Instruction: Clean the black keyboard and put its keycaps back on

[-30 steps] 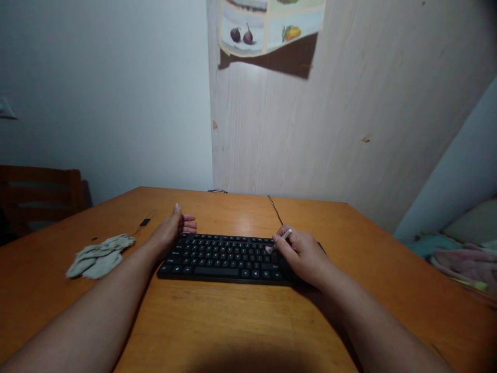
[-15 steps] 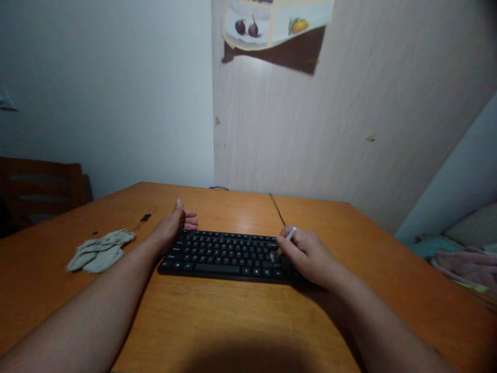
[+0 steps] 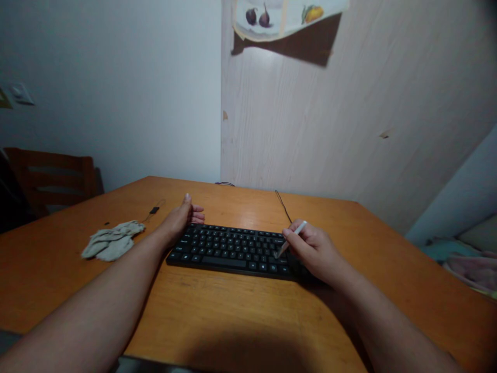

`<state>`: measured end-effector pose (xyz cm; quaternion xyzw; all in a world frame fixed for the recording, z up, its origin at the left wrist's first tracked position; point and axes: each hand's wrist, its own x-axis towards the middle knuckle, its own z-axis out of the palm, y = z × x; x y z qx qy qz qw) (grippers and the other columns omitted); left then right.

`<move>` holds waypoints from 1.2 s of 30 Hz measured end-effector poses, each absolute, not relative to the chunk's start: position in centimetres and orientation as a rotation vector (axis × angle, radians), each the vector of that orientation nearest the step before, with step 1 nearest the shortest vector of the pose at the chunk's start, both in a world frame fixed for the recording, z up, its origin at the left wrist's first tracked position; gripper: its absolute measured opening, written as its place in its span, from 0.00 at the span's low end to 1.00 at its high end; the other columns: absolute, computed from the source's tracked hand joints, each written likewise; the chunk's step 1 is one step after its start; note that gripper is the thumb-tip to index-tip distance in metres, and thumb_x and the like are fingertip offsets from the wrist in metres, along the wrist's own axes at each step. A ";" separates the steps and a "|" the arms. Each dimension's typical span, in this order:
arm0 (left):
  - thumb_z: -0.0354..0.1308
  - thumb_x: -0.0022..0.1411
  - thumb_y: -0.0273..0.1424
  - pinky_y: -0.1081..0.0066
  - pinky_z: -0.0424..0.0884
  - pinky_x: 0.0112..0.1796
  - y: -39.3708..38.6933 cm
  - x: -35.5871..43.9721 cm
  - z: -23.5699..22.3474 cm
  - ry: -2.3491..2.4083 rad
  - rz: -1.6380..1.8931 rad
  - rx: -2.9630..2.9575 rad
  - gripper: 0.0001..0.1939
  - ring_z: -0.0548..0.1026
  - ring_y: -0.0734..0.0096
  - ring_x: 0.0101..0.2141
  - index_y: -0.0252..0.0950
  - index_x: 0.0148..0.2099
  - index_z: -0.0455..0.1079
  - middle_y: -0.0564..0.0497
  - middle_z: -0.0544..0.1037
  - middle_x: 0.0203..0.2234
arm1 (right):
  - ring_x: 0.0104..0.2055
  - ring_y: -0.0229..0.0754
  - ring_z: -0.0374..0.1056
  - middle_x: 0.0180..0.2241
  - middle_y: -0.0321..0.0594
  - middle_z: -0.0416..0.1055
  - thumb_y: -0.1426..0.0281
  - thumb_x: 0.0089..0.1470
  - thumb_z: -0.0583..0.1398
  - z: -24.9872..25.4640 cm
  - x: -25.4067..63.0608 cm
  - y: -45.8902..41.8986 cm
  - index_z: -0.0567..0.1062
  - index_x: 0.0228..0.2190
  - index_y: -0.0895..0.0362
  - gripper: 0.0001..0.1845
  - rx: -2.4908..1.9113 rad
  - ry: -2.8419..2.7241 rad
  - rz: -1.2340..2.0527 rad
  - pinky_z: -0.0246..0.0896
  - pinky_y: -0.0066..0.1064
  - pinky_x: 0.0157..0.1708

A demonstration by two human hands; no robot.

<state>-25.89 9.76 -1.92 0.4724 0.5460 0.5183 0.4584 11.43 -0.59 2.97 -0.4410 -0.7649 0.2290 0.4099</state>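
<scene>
A black keyboard lies flat on the wooden table, its right end partly hidden by my right hand. That hand is closed around a small brush with a white handle, slanted so that its tip meets the keys on the right side. My left hand rests at the keyboard's far left corner, thumb up and fingers stretched out, with nothing held in it. Whether its palm presses on the keyboard's edge I cannot tell.
A crumpled pale cloth lies left of my left forearm, with a small black tag on a thin string behind it. A dark cable runs back behind the keyboard. A wooden chair stands beyond the table's left edge.
The brush has tilted over and its tip has shifted slightly over the right-hand keys. My left hand keeps its place by the keyboard. The whole view has turned a little left and down.
</scene>
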 end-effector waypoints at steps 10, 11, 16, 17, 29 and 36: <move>0.41 0.56 0.68 0.65 0.71 0.32 9.7 -25.8 -2.0 1.369 1.269 1.194 0.44 0.77 0.61 0.30 0.31 0.42 0.73 0.43 0.79 0.30 | 0.26 0.36 0.62 0.24 0.33 0.68 0.60 0.65 0.55 3.3 10.4 -1.9 0.71 0.29 0.56 0.16 -1.043 -2.005 0.759 0.56 0.29 0.29; 0.41 0.56 0.68 0.66 0.71 0.32 9.7 -25.8 -1.9 1.372 1.266 1.193 0.44 0.77 0.61 0.30 0.31 0.42 0.73 0.43 0.79 0.30 | 0.26 0.36 0.63 0.24 0.33 0.68 0.60 0.65 0.55 3.2 10.4 -2.0 0.71 0.30 0.56 0.16 -1.041 -2.011 0.789 0.56 0.29 0.29; 0.40 0.55 0.69 0.66 0.70 0.32 9.2 -25.3 -1.4 1.395 1.267 1.176 0.45 0.76 0.61 0.30 0.30 0.41 0.73 0.43 0.78 0.29 | 0.25 0.35 0.60 0.23 0.32 0.65 0.59 0.64 0.55 3.0 10.4 -2.0 0.69 0.30 0.55 0.15 -1.021 -1.975 0.905 0.55 0.28 0.27; 0.40 0.55 0.69 0.66 0.70 0.32 9.2 -25.3 -1.4 1.391 1.272 1.176 0.45 0.76 0.61 0.30 0.31 0.41 0.73 0.43 0.78 0.29 | 0.24 0.35 0.59 0.22 0.31 0.64 0.58 0.64 0.56 3.1 10.4 -2.0 0.68 0.29 0.55 0.15 -1.026 -1.943 0.912 0.54 0.27 0.26; 0.42 0.56 0.68 0.64 0.72 0.34 10.3 -26.1 -2.7 1.371 1.280 1.222 0.43 0.78 0.60 0.31 0.31 0.42 0.73 0.42 0.80 0.31 | 0.26 0.37 0.62 0.26 0.33 0.67 0.54 0.63 0.56 2.2 8.7 -2.5 0.68 0.34 0.54 0.16 -0.932 -1.747 1.192 0.58 0.30 0.28; 0.43 0.56 0.68 0.64 0.72 0.33 10.0 -25.9 -2.4 1.380 1.277 1.225 0.43 0.78 0.59 0.30 0.31 0.41 0.74 0.41 0.80 0.30 | 0.28 0.39 0.61 0.25 0.34 0.66 0.60 0.64 0.54 2.9 10.3 -1.8 0.68 0.30 0.54 0.14 -1.168 -1.969 0.613 0.55 0.32 0.31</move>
